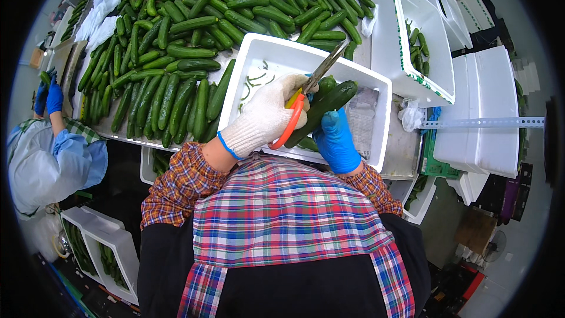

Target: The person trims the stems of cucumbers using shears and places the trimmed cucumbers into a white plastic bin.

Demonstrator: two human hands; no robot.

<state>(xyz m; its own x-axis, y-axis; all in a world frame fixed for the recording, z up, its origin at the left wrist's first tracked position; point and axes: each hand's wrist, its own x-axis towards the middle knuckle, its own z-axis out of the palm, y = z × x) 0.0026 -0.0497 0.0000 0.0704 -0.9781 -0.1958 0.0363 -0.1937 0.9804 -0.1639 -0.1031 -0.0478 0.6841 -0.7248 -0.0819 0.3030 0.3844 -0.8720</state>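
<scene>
In my left hand [271, 112], covered by a white knit glove, is a pair of scissors [322, 68] with orange and yellow handles. Their blades point up and to the right. My right hand [337, 141], in a blue glove, grips two green cucumbers [326, 108], its thumb on the near one and blue fingertips partly showing behind. Both hands are over a white foam box [384, 97]. Inside it are small green stem trimmings [254, 81] at the left and printed paper [362, 117] at the right. Another cucumber [308, 143] shows low in the box, partly hidden by my hands.
A large heap of cucumbers [190, 26] covers the table beyond the box. At right, a tilted foam box [384, 31] holds several thin cucumbers, near a perforated metal bar [485, 123]. A co-worker in blue gloves [55, 95] works at left. Foam boxes [121, 247] stand lower left.
</scene>
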